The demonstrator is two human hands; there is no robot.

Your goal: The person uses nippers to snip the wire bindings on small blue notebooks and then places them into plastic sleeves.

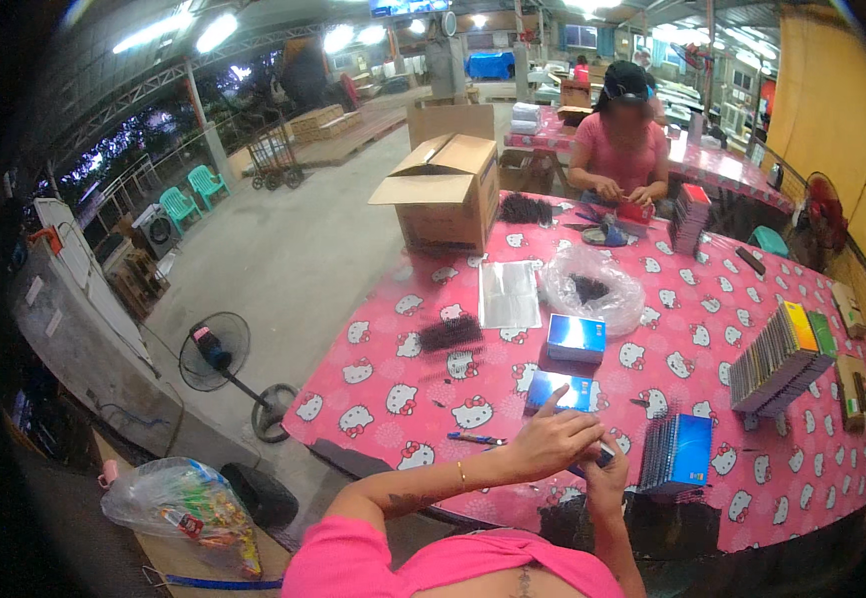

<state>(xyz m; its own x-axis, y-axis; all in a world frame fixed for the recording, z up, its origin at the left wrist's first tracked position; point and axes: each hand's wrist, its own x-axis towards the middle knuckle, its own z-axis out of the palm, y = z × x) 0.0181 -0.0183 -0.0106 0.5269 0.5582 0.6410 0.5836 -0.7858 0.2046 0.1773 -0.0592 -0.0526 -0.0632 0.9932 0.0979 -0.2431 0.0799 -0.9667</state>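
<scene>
My left hand (558, 441) reaches in from the left, with a thin bracelet on its wrist. Its index finger is stretched out over a short stack of blue-covered booklets (545, 387), and its other fingers lie toward my right hand. Close beside it, my right hand (606, 468) is closed around a small dark-and-white thing, mostly hidden by the fingers. Just beyond stands another blue booklet stack (577, 339). To the right is a leaning row of spiral-bound blue notebooks (676, 453). A pen (477, 439) lies left of my hands.
Black binding coils (450, 334), a clear sheet (509, 295) and a plastic bag (592, 289) lie on the pink tablecloth. Yellow-covered notebooks (777, 359) stand right. An open carton (448, 194) is at the far left; across, a co-worker (624, 149) handles something red. A fan (219, 349) stands left.
</scene>
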